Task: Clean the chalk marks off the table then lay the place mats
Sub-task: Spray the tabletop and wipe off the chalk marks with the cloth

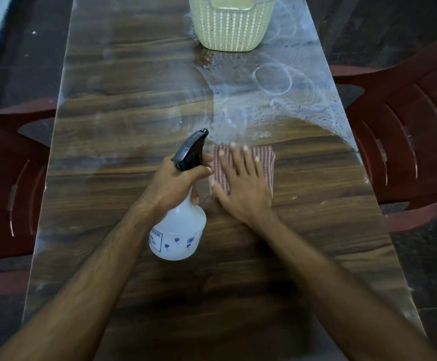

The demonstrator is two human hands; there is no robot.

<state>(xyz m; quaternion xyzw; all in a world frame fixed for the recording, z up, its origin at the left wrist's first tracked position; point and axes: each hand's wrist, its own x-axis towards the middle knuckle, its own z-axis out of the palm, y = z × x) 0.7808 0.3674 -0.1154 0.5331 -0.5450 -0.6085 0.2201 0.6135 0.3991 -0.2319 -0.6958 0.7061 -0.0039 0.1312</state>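
— What lies on the counter [134, 113]?
— White chalk marks [273, 79], loops and wet smears, cover its far right part. A folded red-and-white striped cloth [264, 162] lies flat just beside them.
— And the spray bottle [178, 230]?
— Translucent white, black trigger, held tilted above the wood.

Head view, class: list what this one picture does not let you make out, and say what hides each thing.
- Basket, head view: its top is cut off by the upper edge, so the contents cannot be told.
- Spray bottle: label print too small to read; the left hand covers the neck.
- Striped cloth: its middle is hidden under the flat right hand.
- Chalk marks: smeared and wet, shapes unclear.
- Place mats: none in view.
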